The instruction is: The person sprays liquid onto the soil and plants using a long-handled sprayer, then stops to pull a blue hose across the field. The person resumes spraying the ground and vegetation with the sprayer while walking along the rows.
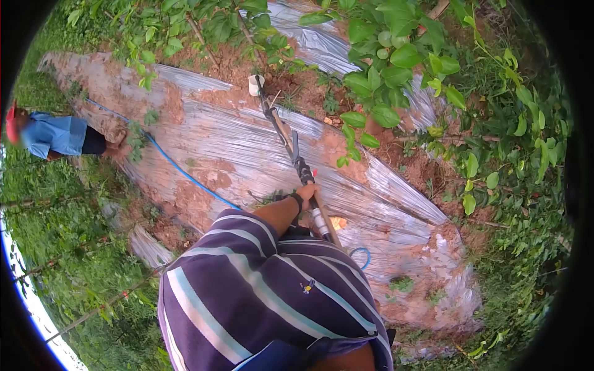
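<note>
My left hand [307, 192], with a dark band at the wrist, is closed around a long pole [283, 137] that has black wrapped fittings. The pole slants from my striped shirt [266, 284] up to a whitish cup-like head [256, 85] near the soil and plants. Just below the hand, a pale sleeve-like section [320, 221] shows on the pole, beside a thin wooden-looking rod. A blue hose [189, 176] runs from the upper left towards my body, and a blue loop [369, 252] shows to its right. My right hand is out of view.
Silvery plastic sheeting [204, 133] with reddish soil covers the ground. Leafy branches with round green fruit [384, 39] hang at the upper right. Another person [59, 133] in a blue shirt and red headwear stands at the far left. Dense greenery lines both sides.
</note>
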Tool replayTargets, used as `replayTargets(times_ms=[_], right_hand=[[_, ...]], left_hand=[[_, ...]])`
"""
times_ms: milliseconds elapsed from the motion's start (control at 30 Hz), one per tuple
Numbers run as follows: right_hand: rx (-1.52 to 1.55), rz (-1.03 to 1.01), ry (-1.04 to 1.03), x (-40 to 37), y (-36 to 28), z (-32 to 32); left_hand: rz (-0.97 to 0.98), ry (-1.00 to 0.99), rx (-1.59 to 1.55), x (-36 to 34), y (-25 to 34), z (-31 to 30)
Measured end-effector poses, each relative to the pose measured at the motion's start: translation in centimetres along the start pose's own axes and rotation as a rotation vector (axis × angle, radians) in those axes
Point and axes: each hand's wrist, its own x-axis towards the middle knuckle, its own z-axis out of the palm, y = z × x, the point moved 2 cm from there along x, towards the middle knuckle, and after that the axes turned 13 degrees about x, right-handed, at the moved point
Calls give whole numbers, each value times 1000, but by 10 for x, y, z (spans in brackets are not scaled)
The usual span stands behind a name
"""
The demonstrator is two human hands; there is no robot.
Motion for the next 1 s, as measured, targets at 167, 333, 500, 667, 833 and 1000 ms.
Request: replayTargets(times_ms=[167, 333, 500, 667, 833, 1000], right_hand=[[-45, 1, 28, -15, -14, 10], [13, 75, 24, -16, 34, 9], [-6, 82, 41, -21, 15, 22], [-5, 99, 41, -21, 6, 26], [-2, 117, 16, -16, 4, 17], [10, 135, -18, -4, 8, -2]], left_hand=[[16, -62, -174, -3, 10, -8], [-16, 91, -78, 19, 0, -22], [-19, 151, -57, 8, 2, -22], [-35, 112, 27, 13, 0, -27], [-15, 169, 20, 11, -3, -24], [-2, 244, 27, 11, -3, -14]])
